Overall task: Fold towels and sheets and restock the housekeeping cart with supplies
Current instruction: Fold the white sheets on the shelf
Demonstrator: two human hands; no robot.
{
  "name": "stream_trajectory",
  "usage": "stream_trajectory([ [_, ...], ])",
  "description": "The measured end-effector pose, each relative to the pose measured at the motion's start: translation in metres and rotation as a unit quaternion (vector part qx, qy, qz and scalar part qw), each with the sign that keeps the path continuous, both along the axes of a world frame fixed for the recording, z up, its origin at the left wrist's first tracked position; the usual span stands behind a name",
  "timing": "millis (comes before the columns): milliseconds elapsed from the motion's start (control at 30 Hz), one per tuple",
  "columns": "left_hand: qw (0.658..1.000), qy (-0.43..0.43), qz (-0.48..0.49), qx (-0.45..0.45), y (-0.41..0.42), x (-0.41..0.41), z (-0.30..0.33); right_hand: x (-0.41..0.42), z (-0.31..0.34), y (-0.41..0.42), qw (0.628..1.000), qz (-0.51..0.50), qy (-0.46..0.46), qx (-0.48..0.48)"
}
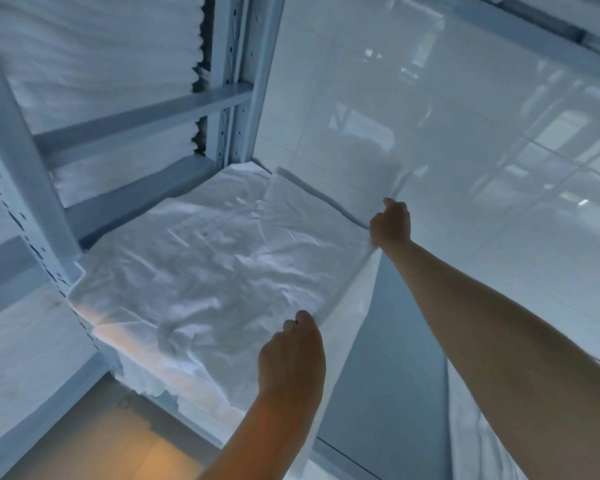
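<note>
Left hand [291,355] and right hand [391,221] grip a white sheet [201,265] spread on a metal shelf [146,202] beside a tiled wall [465,133].

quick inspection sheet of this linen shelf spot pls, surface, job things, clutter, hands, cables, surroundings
surface: metal shelf of a grey rack, covered by the sheet.
job's things: white sheet, wrinkled, spread over the shelf, its edge hanging off toward the person; stacked folded linens on the rack behind.
clutter: nothing seen.
grippers: left hand grips the sheet's near edge; right hand grips the sheet's edge farther back, by the wall.
cables: nothing seen.
surroundings: glossy white tiled wall on the right; perforated rack upright; warm-lit floor at lower left.
</note>
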State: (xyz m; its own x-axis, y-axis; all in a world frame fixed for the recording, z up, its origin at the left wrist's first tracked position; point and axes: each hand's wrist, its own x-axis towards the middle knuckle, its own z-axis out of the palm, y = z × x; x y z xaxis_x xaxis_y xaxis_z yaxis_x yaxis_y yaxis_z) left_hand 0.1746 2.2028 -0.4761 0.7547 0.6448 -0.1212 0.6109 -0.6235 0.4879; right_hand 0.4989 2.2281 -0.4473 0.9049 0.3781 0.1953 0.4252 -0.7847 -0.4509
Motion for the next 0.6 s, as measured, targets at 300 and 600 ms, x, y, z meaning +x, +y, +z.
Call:
stream_trajectory([
  [300, 0.999, 0.01, 0.053, -0.001, 0.132, -0.038, 0.007, -0.046, 0.015, 0.132, 1.0, 0.027, -0.005, 0.009],
  [600, 0.989, 0.032, 0.132, 0.052, 0.28, -0.086, -0.005, -0.102, 0.009, 0.288, 0.995, 0.073, 0.025, 0.059],
])
